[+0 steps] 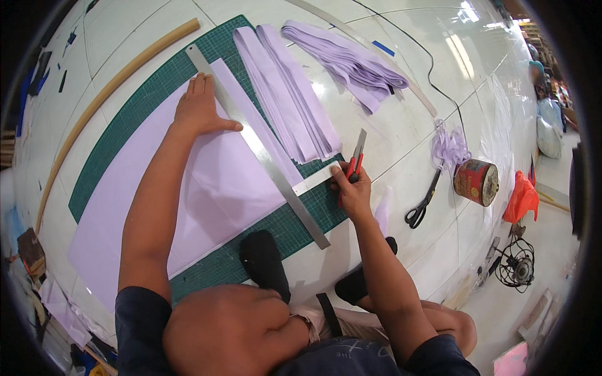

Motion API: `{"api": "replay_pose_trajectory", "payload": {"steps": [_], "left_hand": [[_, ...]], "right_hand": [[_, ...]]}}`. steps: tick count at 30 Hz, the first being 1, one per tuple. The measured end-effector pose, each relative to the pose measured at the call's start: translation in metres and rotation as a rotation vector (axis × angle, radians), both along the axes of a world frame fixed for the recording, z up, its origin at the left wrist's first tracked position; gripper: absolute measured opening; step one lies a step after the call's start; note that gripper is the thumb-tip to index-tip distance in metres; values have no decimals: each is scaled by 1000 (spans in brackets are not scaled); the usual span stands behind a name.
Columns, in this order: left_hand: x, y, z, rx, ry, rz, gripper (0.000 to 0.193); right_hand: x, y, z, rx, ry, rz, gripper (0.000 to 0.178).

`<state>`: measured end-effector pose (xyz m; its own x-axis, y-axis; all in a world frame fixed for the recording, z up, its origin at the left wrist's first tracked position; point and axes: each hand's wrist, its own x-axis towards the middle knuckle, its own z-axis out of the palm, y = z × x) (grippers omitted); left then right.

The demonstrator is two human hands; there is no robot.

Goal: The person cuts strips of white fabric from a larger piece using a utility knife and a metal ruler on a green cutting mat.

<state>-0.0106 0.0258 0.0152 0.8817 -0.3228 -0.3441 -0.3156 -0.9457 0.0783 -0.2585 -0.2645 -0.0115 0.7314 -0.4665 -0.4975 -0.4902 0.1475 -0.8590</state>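
Observation:
A large sheet of lilac fabric lies folded on a green cutting mat. Across it, near its right edge, runs a long metal ruler. My left hand lies flat at the ruler's upper part, fingertips at its edge and thumb stretched onto it. My right hand is closed around a red utility knife, its blade pointing up and away. The same hand's fingers also touch the end of a short white strip, whose other end meets the ruler and the fabric edge.
Folded lilac bands and a lilac bundle lie beyond the mat. Black scissors, a red tin and a tangle of lilac strips are at right. A cardboard tube curves along the left. My feet rest near the mat.

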Motion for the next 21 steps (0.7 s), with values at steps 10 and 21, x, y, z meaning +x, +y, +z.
{"api": "replay_pose_trajectory", "payload": {"steps": [10, 21], "left_hand": [[-5, -2, 3, -13, 11, 3, 141], [-4, 2, -5, -59, -14, -1, 146]], "right_hand": [[-3, -5, -4, -63, 43, 80, 38], [-2, -4, -1, -82, 54, 88, 38]]}}
